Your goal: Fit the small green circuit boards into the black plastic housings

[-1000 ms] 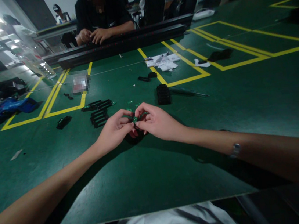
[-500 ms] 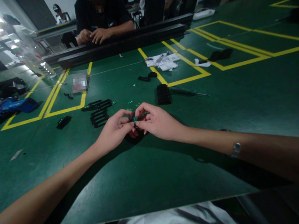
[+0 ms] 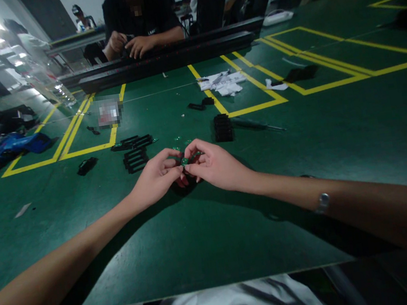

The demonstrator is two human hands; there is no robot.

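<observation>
Between the fingertips of both hands is a small green circuit board (image 3: 184, 161), partly hidden by the fingers. My left hand (image 3: 160, 172) pinches it from the left, and my right hand (image 3: 212, 165) grips it from the right, thumbs almost touching. Just beyond the fingers lie several small green pieces (image 3: 178, 139) on the table. Left of them are black slotted plastic frames (image 3: 135, 160) and further black strips with green bits (image 3: 132, 143). To the right a black ribbed block (image 3: 222, 128) stands beside a screwdriver (image 3: 256, 124).
The green table (image 3: 208, 242) bears yellow tape lines. Crumpled white paper (image 3: 224, 84) lies beyond, with small black parts (image 3: 201, 104) before it. A blue tool (image 3: 31, 141) and a clear bottle (image 3: 62, 94) are at left. Across long black rails (image 3: 171, 56) sits another person (image 3: 140, 25).
My hands and the small green board stay almost in place. The person across the table has raised one hand slightly.
</observation>
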